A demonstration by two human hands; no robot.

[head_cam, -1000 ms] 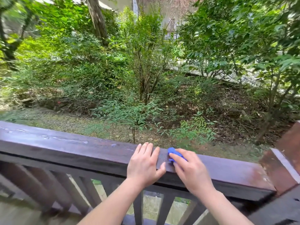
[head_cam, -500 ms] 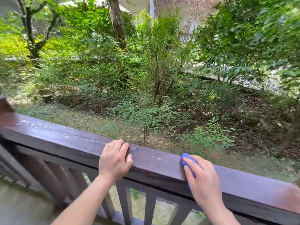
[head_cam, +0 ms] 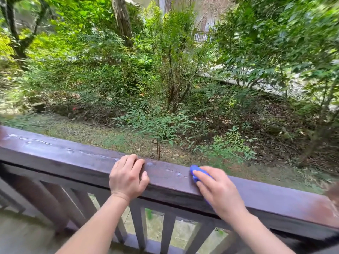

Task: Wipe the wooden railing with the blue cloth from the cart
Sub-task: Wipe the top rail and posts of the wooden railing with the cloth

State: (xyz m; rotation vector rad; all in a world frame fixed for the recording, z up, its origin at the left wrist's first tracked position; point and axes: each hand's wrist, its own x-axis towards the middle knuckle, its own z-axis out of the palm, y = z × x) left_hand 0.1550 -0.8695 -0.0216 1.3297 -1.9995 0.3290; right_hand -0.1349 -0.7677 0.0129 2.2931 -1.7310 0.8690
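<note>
Dense garden greenery (head_cam: 165, 70) fills the far ground, beyond a balcony edge. Across the near ground a dark wooden railing (head_cam: 275, 195) runs from left to right, its top rail wet, with beads and streaks of water (head_cam: 172, 171) lying between the two hands and more streaks toward the far left. Balusters (head_cam: 167, 233) are seen below it.

The right hand (head_cam: 220, 191) is laid flat on the top rail, fingers pressed down over the blue cloth (head_cam: 197, 172), which is bunched small and mostly hidden under the palm. The left hand (head_cam: 127, 177) is curled loosely over the rail to the left, empty, fingers bent over the far edge.

The left hand is judged the main obstacle: it rests on the unwiped stretch and would have to be shifted for a leftward stroke. With the cloth so bunched, only a narrow band is likely to be covered and water may be smeared. A slip on the wet wood, or the cloth dropping over the far edge, is possible.
</note>
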